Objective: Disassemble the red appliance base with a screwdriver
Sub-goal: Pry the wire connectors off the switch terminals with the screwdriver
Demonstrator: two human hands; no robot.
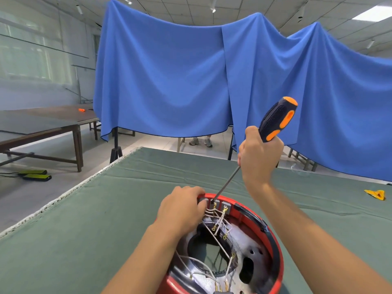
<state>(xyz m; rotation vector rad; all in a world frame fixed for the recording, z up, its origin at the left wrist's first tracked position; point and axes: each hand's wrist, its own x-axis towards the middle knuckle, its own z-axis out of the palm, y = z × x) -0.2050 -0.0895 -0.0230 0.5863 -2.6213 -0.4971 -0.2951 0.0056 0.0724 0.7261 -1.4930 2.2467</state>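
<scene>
The red appliance base (273,247) lies open side up on the green table cover at the bottom centre, showing white wires and brass terminals inside. My left hand (182,211) grips its far left rim, fingers curled over the edge by the grey terminal block. My right hand (258,158) holds the black and orange screwdriver (277,119) by the lower handle. The shaft slants down to the left, and its tip sits at the grey terminal block (213,202) on the far rim.
The green table cover (106,219) stretches ahead, with a yellow and red scrap (376,194) at its right. Blue cloth (169,77) hangs behind the table. A brown table (42,126) stands at the left, with black and green devices (37,175) on the floor.
</scene>
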